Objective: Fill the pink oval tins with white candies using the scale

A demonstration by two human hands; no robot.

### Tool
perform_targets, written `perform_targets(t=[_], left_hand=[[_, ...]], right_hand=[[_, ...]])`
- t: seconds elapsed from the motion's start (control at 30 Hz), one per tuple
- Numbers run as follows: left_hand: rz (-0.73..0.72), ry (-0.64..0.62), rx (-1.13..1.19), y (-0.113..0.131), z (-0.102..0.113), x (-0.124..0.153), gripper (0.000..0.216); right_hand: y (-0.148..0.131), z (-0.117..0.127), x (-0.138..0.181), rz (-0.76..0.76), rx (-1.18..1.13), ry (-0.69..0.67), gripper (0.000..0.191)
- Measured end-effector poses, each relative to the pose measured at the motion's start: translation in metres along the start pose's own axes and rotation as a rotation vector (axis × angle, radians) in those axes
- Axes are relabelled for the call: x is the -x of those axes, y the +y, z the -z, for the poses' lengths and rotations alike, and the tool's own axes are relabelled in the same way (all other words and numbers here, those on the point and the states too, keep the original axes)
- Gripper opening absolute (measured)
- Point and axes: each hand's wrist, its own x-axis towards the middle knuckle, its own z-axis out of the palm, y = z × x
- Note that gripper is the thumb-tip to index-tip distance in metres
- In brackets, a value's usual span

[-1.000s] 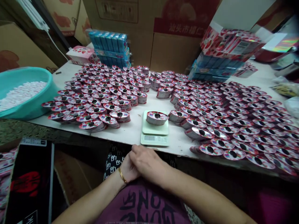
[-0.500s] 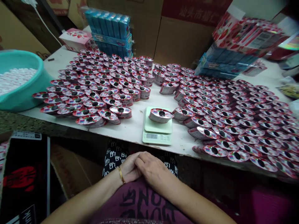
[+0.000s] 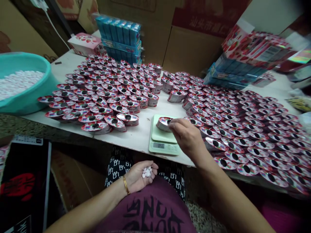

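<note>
My left hand (image 3: pixel 139 178) is cupped palm up in front of my shirt, fingers curled round a small pile of white candies (image 3: pixel 146 172). A little oval printed box (image 3: pixel 163 124) with a round hole in its top stands on the pale green digital scale (image 3: pixel 155 139). My right hand (image 3: pixel 186 137) is at that hole with its fingertips pinched together. Whatever they hold, if anything, is hidden. The right side of the box is covered by the hand. The scale's display (image 3: pixel 159 145) is lit, its digits hard to read.
Rows of the same oval boxes stand left (image 3: pixel 97 108) and right (image 3: pixel 243 142) of the scale. A turquoise basin (image 3: pixel 36 102) of white candies is at the far left. Stacked blue packs (image 3: pixel 119 32) stand at the back. A black box (image 3: pixel 24 184) is at lower left.
My hands were clasped together in my lap. Now they are apart: my left hand lies turned up with white candies showing, and my right hand has moved forward to the box on the scale.
</note>
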Motion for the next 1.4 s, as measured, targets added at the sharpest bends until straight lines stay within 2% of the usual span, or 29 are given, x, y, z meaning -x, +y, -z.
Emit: perform_targets(t=[0.1,0.3,0.4,0.6,0.77,0.9,1.0,1.1,1.23,1.4], left_hand=[[-0.036,0.014,-0.014,0.000,-0.001,0.003,0.018],[-0.046,-0.014,-0.004,-0.002,0.003,0.003,0.017],[-0.055,-0.051,0.010,-0.002,0.005,0.003,0.015],[-0.180,-0.086,0.049,0.007,0.011,0.011,0.021],[-0.271,0.017,0.049,0.009,0.024,0.015,0.019],[-0.295,0.044,0.082,0.007,0.036,0.016,0.019],[-0.308,0.071,0.097,0.007,0.043,0.018,0.018],[-0.325,0.094,0.122,0.005,0.052,0.022,0.019],[-0.340,0.133,0.157,0.004,0.060,0.026,0.018],[-0.369,0.145,0.149,0.003,0.059,0.030,0.017]], right_hand=[[0.013,0.004,-0.011,0.011,0.065,-0.011,0.020],[0.016,0.019,0.013,-0.113,0.034,0.238,0.022],[0.020,0.024,0.026,-0.164,0.020,0.287,0.019],[0.027,0.023,0.029,-0.186,0.053,0.230,0.022],[0.029,0.011,0.015,-0.141,0.087,0.063,0.046],[0.030,-0.001,0.001,-0.119,0.095,-0.073,0.053],[0.030,-0.007,-0.005,-0.118,0.108,-0.111,0.054],[0.029,-0.009,-0.010,-0.140,0.089,-0.141,0.043],[0.014,-0.014,-0.032,-0.148,0.081,-0.103,0.033],[-0.017,-0.058,-0.086,-0.086,0.114,-0.136,0.035]])
